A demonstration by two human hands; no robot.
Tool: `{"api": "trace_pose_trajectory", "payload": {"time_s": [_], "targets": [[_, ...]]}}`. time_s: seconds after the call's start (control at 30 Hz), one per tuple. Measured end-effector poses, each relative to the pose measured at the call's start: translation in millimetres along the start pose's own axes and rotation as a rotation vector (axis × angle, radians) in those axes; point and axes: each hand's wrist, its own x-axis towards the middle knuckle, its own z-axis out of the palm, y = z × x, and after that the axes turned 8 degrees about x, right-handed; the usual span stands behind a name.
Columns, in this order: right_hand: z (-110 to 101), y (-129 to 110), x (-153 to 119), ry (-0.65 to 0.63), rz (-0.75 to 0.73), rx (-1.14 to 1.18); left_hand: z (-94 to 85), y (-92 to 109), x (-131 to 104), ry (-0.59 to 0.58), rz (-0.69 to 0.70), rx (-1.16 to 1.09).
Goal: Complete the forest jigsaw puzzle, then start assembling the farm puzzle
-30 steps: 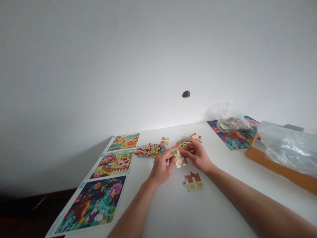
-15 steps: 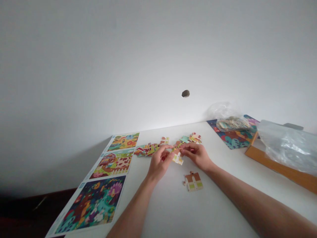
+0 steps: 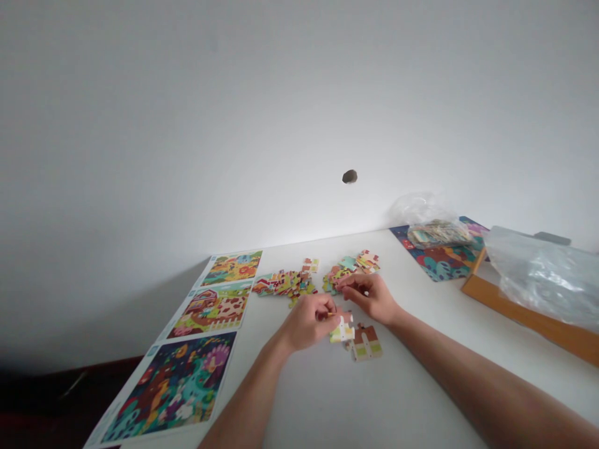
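Observation:
My left hand [image 3: 311, 321] pinches a puzzle piece [image 3: 344, 330] with brown, white fence and green print. That piece hangs just left of another fence-patterned puzzle piece [image 3: 368, 343] lying on the table, its edge overlapping it in view. At the right-hand pile of puzzle pieces [image 3: 349, 263] is my right hand [image 3: 369, 294], thumb and index finger drawn together at the pile's near edge. Whatever sits between those fingertips is too small to make out. A second heap of puzzle pieces [image 3: 283, 282] lies farther left, behind my left hand.
Three printed picture sheets [image 3: 208, 312] line the table's left edge. At the back right, a clear bag of pieces [image 3: 440, 232] rests on a dark picture sheet [image 3: 447, 265]. An orange-brown box [image 3: 519, 312] with clear plastic [image 3: 552, 274] stands on the right. A wall closes off the back.
My left hand has moved toward me and right, carrying the fence piece to the one on the table. My right hand has parted from that piece and stays by the pile.

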Motion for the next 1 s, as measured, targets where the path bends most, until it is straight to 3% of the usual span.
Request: {"api": "trace_pose_trajectory", "payload": {"time_s": [0.13, 0.3, 0.37, 0.53, 0.7, 0.83, 1.0], "targets": [[-1, -4, 0, 0.002, 0.007, -0.014, -2.5, 9, -6, -0.071, 0.039, 0.148], [-2, -7, 0, -0.012, 0.012, -0.03, -5.7, 13, -9, -0.171, -0.045, 0.046], [-3, -8, 0, -0.03, 0.0, -0.04, -6.9, 11, -10, -0.185, -0.009, 0.098], [-6, -12, -2, -0.115, -0.083, -0.18, -7.0, 4, -9, -0.111, 0.206, 0.4], [-10, -17, -2, -0.157, -0.125, -0.327, -6.7, 6, -8, -0.028, 0.19, 0.49], [-20, -25, 1, -0.293, -0.145, -0.461, -7.6, 12, -8, -0.014, 0.209, 0.515], [-34, -32, 1, -0.498, -0.023, -0.651, -5.5, 11, -7, -0.08, 0.236, 0.513]]}}
